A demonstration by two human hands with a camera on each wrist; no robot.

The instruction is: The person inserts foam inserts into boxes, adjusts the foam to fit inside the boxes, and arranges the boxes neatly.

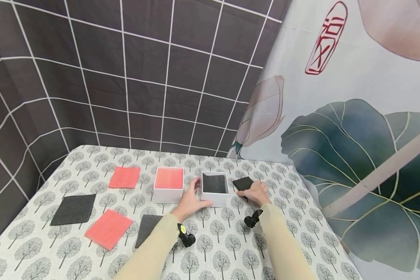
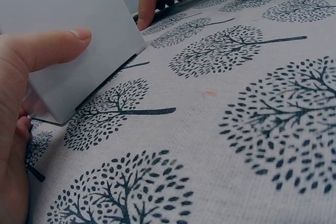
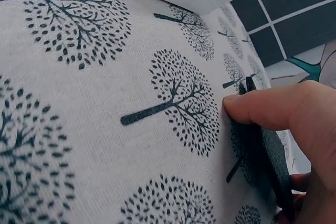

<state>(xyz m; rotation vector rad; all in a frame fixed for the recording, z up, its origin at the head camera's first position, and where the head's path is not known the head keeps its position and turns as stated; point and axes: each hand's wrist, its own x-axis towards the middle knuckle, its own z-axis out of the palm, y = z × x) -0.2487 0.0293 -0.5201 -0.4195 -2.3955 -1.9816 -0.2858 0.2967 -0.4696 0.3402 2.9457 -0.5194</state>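
My left hand (image 1: 189,201) holds a white open-topped box (image 1: 219,200) at its left side. The thumb lies along the box's front wall (image 2: 105,14) in the left wrist view. Inside the box shows a black cloth square (image 1: 214,182). To the right of it, my right hand (image 1: 257,192) pinches another black cloth square (image 1: 243,182) just over the tablecloth. In the right wrist view that black cloth (image 3: 265,153) stands tilted between thumb and fingers, one edge raised. A second white box (image 1: 168,196), with red cloth (image 1: 169,178) in it, stands left of my left hand.
On the left of the tree-patterned tablecloth (image 1: 227,249) lie two red cloth squares (image 1: 125,177) and a black square (image 1: 73,209). Another black square (image 1: 148,227) is partly hidden by my left sleeve. A dark grid curtain (image 1: 143,77) hangs behind the table.
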